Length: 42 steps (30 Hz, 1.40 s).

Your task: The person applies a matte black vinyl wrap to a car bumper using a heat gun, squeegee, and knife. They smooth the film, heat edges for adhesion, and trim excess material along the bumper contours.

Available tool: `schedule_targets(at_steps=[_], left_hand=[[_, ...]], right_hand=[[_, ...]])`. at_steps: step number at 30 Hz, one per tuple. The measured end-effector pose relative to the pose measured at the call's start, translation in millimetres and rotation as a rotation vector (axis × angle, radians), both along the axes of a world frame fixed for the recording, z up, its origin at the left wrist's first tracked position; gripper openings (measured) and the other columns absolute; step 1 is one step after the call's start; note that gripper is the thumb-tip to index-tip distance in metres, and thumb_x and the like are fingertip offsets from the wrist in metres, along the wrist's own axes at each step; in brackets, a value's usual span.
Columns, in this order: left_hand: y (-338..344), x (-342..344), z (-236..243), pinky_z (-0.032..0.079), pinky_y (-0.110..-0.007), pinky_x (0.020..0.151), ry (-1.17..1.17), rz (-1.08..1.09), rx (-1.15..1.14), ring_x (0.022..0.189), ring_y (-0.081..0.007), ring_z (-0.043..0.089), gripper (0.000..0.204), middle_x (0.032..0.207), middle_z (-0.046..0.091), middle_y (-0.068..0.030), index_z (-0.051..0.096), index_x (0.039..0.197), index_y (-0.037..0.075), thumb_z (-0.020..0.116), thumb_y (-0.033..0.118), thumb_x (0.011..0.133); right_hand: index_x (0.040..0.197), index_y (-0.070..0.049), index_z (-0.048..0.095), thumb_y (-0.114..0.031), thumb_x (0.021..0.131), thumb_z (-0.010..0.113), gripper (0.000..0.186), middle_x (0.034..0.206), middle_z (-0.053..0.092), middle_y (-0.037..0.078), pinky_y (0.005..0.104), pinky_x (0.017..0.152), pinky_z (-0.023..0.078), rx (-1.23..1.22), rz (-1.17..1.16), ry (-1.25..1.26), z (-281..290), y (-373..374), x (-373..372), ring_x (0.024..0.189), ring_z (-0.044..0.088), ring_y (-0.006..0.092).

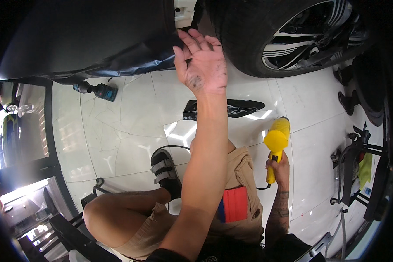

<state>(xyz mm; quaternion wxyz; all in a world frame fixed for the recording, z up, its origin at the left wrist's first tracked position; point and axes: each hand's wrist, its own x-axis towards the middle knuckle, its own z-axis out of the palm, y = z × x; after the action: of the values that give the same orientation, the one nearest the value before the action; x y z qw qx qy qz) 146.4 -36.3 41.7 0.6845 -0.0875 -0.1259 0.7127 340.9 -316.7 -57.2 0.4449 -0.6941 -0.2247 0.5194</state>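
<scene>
My left hand (205,63) is stretched out palm up, with dark smudges on the palm. Its fingers are apart and slightly curled, and nothing lies in them. They are close to the corner of a dark car panel (96,39), beside the tyre; whether the fingertips touch it I cannot tell. Loose black film (135,61) hangs wrinkled along the panel's lower edge. Lower and to the right, my right hand (280,168) grips the handle of a yellow heat gun (277,135), its body pointing away from me. A cord comes off the handle's bottom.
A car wheel (310,39) stands at the upper right. A scrap of black film (244,108) lies on the pale tiled floor beyond my knees. A blue and black cordless power tool (96,90) rests at the left. At the right is a black wheeled cart (358,174), with a person's shoes (347,102) beyond.
</scene>
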Motion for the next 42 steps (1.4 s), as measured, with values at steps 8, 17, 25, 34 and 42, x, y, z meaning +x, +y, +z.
schedule_targets(at_steps=[8, 17, 25, 34, 42], left_hand=[[14, -13, 1, 0.038, -0.035, 0.078, 0.117, -0.034, -0.067, 0.089, -0.0168, 0.056, 0.014, 0.095, 0.065, 0.003, 0.059, 0.095, 0.009, 0.065, 0.017, 0.086], [13, -14, -16, 0.035, -0.038, 0.09, 0.206, -0.009, 0.159, 0.092, -0.0143, 0.052, 0.013, 0.094, 0.064, 0.0096, 0.06, 0.097, 0.013, 0.065, 0.019, 0.087], [2, -22, -25, 0.037, -0.041, 0.093, 0.215, -0.055, 0.082, 0.111, -0.0155, 0.05, 0.03, 0.121, 0.061, 0.005, 0.056, 0.116, 0.015, 0.064, 0.021, 0.088], [-19, -57, -50, 0.027, -0.048, 0.109, 0.447, -0.061, -0.005, 0.127, -0.0274, 0.04, 0.047, 0.139, 0.045, -0.0069, 0.05, 0.127, 0.015, 0.063, 0.031, 0.085], [-36, -72, -67, 0.036, -0.048, 0.101, 0.696, 0.033, -0.462, 0.116, -0.0266, 0.048, 0.039, 0.121, 0.054, -0.0093, 0.052, 0.122, 0.013, 0.061, 0.026, 0.086]], right_hand=[[0.089, 0.0, 0.059, 0.005, 0.063, 0.061, 0.027, 0.069, 0.061, 0.003, 0.0277, 0.059, 0.049, 0.105, 0.131, -0.126, 78, -14, -1, 0.062, 0.06, 0.0135], [0.102, 0.001, 0.06, 0.0, 0.067, 0.066, 0.036, 0.084, 0.068, 0.01, 0.0283, 0.068, 0.052, 0.352, 0.313, -0.468, 110, -14, 1, 0.075, 0.066, 0.0162], [0.103, 0.001, 0.059, -0.001, 0.068, 0.066, 0.036, 0.084, 0.067, 0.01, 0.029, 0.068, 0.052, 0.448, 0.31, -0.308, 116, 8, -13, 0.075, 0.066, 0.0171], [0.104, 0.002, 0.059, -0.002, 0.069, 0.066, 0.037, 0.084, 0.067, 0.01, 0.0298, 0.069, 0.052, 0.477, 0.266, -0.032, 108, 24, -30, 0.075, 0.066, 0.0181], [0.105, 0.002, 0.058, -0.003, 0.07, 0.066, 0.037, 0.084, 0.066, 0.01, 0.0305, 0.069, 0.052, 0.465, 0.219, 0.112, 95, 27, -32, 0.075, 0.065, 0.019]])
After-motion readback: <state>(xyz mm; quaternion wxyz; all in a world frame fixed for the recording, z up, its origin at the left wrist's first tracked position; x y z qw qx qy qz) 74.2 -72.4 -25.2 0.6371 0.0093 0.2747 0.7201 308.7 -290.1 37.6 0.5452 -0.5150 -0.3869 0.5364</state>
